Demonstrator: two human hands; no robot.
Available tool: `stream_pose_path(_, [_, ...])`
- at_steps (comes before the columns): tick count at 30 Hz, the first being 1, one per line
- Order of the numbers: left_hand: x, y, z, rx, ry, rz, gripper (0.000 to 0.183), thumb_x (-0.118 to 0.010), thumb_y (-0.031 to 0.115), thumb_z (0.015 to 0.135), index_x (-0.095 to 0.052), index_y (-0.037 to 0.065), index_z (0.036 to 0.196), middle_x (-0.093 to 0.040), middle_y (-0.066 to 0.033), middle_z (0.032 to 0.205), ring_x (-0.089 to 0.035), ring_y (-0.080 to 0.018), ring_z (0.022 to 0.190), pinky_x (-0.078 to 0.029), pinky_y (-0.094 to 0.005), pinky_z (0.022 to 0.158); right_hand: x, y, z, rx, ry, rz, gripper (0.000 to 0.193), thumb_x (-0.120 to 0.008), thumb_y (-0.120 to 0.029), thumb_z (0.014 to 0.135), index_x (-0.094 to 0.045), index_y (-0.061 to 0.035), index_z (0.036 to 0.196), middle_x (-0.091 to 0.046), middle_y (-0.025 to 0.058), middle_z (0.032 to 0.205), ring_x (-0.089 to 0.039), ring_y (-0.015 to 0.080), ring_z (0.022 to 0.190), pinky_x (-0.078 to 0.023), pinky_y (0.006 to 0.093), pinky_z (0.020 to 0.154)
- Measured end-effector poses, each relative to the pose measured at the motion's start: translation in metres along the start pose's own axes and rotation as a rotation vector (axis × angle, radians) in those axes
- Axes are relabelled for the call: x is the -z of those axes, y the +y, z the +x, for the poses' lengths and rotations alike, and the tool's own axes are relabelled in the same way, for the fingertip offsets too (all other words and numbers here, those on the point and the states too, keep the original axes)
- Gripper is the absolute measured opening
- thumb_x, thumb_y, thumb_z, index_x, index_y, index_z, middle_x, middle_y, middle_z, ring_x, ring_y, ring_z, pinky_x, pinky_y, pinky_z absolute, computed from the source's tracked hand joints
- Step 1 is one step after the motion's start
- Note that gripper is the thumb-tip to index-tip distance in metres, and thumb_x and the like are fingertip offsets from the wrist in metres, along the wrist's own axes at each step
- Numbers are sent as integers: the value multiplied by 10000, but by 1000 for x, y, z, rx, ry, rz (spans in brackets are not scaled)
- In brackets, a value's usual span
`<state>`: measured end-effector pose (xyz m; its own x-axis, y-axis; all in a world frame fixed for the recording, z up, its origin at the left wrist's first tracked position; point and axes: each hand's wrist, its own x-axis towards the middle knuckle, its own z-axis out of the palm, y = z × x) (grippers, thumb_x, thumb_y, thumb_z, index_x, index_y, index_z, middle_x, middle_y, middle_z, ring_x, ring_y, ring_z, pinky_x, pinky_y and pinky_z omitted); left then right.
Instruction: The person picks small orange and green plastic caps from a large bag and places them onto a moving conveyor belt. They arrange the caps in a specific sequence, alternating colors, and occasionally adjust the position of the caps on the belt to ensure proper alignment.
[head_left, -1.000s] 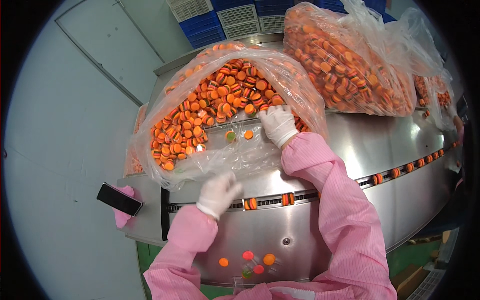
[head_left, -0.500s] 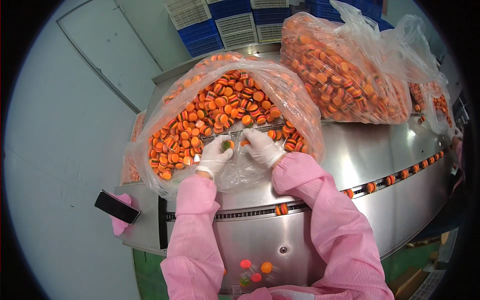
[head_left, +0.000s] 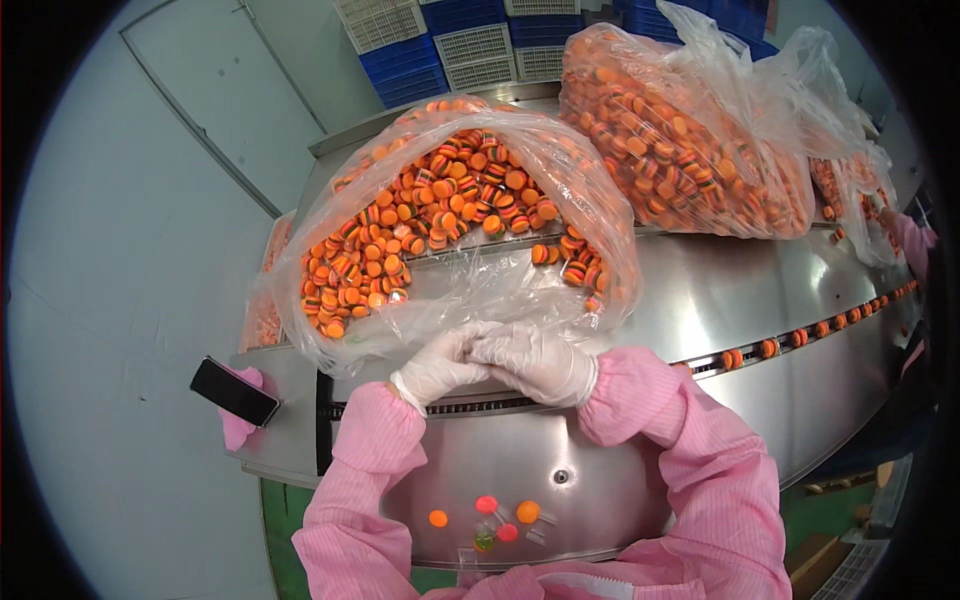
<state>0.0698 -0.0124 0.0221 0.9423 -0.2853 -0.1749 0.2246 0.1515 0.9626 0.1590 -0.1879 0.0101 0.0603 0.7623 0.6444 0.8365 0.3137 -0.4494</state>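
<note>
My left hand (head_left: 442, 368) and my right hand (head_left: 540, 364), both in white gloves, meet above the narrow conveyor track (head_left: 485, 406). Their fingers are curled together, and the right covers part of the left. Whatever lies between them is hidden. Just beyond is a clear plastic bag (head_left: 395, 335), its mouth spread toward me. Inside it are many round, layered candies (head_left: 385, 250), orange with red and dark green bands. More such candies (head_left: 769, 348) stand in a spaced row on the track to the right.
A second full bag (head_left: 680, 150) stands at the back right. A phone (head_left: 234, 391) lies on a pink cloth (head_left: 238, 430) at left. Loose candy discs (head_left: 507, 533) and clear scraps lie near me. Crates (head_left: 400, 65) are stacked behind. Another person's pink sleeve (head_left: 915, 245) shows far right.
Both hands have drawn back from the bag's mouth toward me and come together over the track. The row of candies has shifted right. The other person's sleeve has come into view.
</note>
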Motion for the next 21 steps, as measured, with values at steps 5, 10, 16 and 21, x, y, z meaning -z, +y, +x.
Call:
stream_pose_path(5, [-36, -30, -42, 2, 112, -113, 684, -599, -38, 785, -289, 67, 1386, -471, -69, 1265, -491, -176, 1140, -409, -312, 959, -20, -48, -27, -162, 38, 20, 287, -622, -46, 736, -582, -55, 1021, -582, 117, 1052, -562, 327, 958, -442, 392, 839])
stream_pose_path(10, [-58, -24, -87, 191, 350, 695, 547, -590, 40, 807, -396, 55, 1318, -562, -158, 1141, -593, -222, 985, -478, -322, 853, -41, -52, -48, -175, -72, -151, 192, -560, -41, 739, -547, -32, 931, -575, 149, 996, -564, 312, 878, -458, 401, 781])
stream_pose_path(16, [-58, -22, -151, -47, 471, 914, 322, -546, -19, 762, -587, 30, 1078, -590, -135, 981, -596, -294, 872, -487, -332, 765, -51, -24, -82, -167, -145, -422, 237, -527, -70, 786, -553, -9, 1013, -578, 188, 1051, -575, 344, 972, -470, 401, 853])
stream_pose_path(21, [-77, -40, -188, -126, 589, 1129, 287, -536, -40, 729, -619, 53, 988, -590, -115, 918, -591, -279, 833, -492, -342, 729, -14, -37, -54, -122, -17, -294, 261, -623, -114, 717, -585, -34, 963, -576, 160, 946, -570, 356, 885, -478, 413, 747])
